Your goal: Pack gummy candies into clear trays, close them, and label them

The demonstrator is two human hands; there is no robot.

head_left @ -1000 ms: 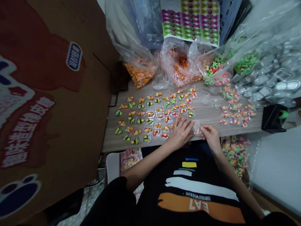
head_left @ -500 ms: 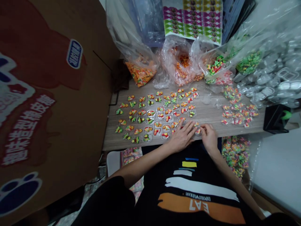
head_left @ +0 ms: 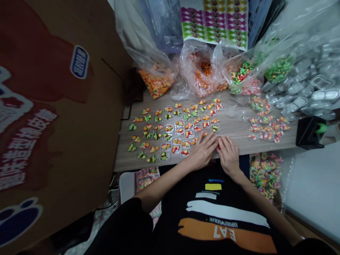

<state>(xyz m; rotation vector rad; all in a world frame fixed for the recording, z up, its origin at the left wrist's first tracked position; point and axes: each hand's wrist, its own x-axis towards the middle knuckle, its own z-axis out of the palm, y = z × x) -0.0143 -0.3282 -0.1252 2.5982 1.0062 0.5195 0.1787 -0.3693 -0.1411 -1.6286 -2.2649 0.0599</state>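
One small clear tray [head_left: 219, 147] with a bit of red in it lies at the table's near edge, between two bare hands and largely covered by them. The left hand [head_left: 203, 151] lies palm down with its fingers stretched out and slightly parted; the right hand [head_left: 229, 153] lies flat beside it, fingers close together and pointing away from the body. Their fingertips nearly meet over the tray; I cannot tell whether either one grips it.

Left of them, filled trays [head_left: 180, 127] stand in three uneven rows on the table [head_left: 233, 124]: about ten at the back, eight in the middle and six plain to see in front, with others partly under the left hand. To the right is one cluster of filled packets [head_left: 268, 129], too overlapped to count, and one black tape dispenser [head_left: 309, 132].

Behind are four plastic bags: one of orange wedges [head_left: 156, 84], one of small orange pieces [head_left: 204, 76], one of mixed pieces [head_left: 243, 75], one of green pieces [head_left: 278, 69], the last blurred by film. One heap of clear shells [head_left: 313, 88] and one label sheet [head_left: 214, 22] run out of frame, as does one large carton [head_left: 87, 141].
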